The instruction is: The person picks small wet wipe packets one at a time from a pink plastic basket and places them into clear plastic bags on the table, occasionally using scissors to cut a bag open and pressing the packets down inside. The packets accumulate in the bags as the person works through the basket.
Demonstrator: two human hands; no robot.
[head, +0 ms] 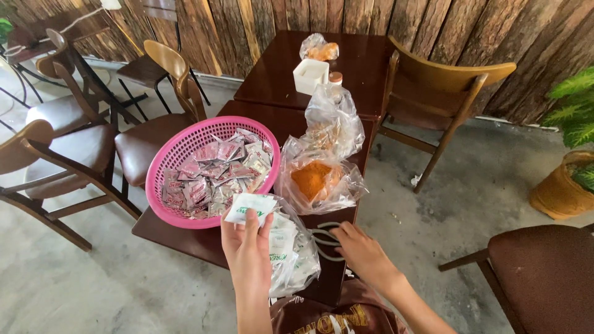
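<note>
My left hand (247, 247) holds up a small white packet (249, 207) with green print, just in front of the pink basket (179, 148). The basket is tilted on the dark table (278, 68) and is full of several small pinkish sachets (213, 170). Beside my left hand lies a clear plastic bag (291, 253) of several more white packets. My right hand (365, 250) rests on the table's near edge, fingers touching grey scissors (325, 241). Behind the scissors sits an open clear bag of orange powder (312, 179).
Another knotted clear bag (334, 120), a white square holder (309, 75), a small orange-capped jar (335, 79) and a bagged bun (318, 49) stand farther back. Wooden chairs (433, 93) flank the table; more chairs (68, 148) left, a potted plant (572, 167) right.
</note>
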